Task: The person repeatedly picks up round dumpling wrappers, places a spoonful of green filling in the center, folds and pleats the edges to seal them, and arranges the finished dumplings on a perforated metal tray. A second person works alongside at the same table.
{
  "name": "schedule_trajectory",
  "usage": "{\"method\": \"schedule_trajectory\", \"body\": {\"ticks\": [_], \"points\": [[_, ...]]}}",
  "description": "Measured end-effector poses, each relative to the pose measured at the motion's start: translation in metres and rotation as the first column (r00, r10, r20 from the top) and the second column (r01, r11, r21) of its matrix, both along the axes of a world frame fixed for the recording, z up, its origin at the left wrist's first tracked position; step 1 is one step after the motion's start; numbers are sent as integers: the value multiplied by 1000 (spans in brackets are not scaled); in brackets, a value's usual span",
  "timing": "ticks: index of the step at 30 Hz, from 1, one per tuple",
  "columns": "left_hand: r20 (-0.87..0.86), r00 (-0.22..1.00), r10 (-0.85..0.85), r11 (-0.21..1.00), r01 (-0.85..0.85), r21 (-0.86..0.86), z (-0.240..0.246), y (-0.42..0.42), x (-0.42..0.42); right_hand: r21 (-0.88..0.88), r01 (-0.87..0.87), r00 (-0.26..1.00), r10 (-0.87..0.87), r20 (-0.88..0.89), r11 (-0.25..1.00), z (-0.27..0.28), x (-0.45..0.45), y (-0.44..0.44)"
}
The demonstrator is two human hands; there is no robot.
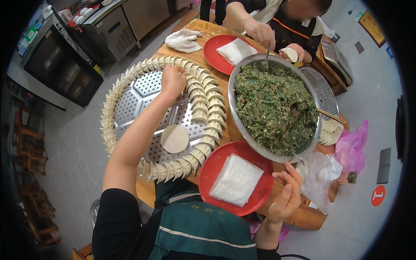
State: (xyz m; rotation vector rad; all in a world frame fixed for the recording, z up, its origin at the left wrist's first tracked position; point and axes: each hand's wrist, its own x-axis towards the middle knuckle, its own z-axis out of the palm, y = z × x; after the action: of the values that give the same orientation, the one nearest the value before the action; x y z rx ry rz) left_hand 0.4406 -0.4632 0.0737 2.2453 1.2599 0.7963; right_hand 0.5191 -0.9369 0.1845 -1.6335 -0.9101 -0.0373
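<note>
My left hand (173, 79) is at the upper inner row of dumplings (199, 103) on a round perforated metal tray (125, 109); its fingers are bent, and whether they hold a dumpling is hidden. Dumplings stand overlapped around the tray's rim, and one round wrapper (175, 138) lies on its bare part. My right hand (286, 191) is raised with fingers apart and nothing in it, right of a red plate (238, 148) bearing a stack of square white sheets (237, 180). A big metal bowl (234, 115) of green minced filling (276, 107) stands beyond, a utensil's metal end (299, 158) over its near rim.
Across the table a co-worker's hand (260, 34) holds a utensil in the bowl; the other (297, 52) holds a wrapper. Near them are a second red plate (211, 48), a white cloth (184, 41) and another perforated tray (320, 84). Plastic bags (352, 146) lie at the right.
</note>
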Motion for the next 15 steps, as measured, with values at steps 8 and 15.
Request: {"method": "schedule_trajectory", "body": {"ticks": [8,15], "points": [[101,994,-29,998,35,-51,26,-50,-30,-35,-29,998,27,-63,999,-5,-1,-3],[-245,942,-229,957,173,-232,50,-135,-137,-68,-29,994,21,-103,997,-1,4,-4]]}}
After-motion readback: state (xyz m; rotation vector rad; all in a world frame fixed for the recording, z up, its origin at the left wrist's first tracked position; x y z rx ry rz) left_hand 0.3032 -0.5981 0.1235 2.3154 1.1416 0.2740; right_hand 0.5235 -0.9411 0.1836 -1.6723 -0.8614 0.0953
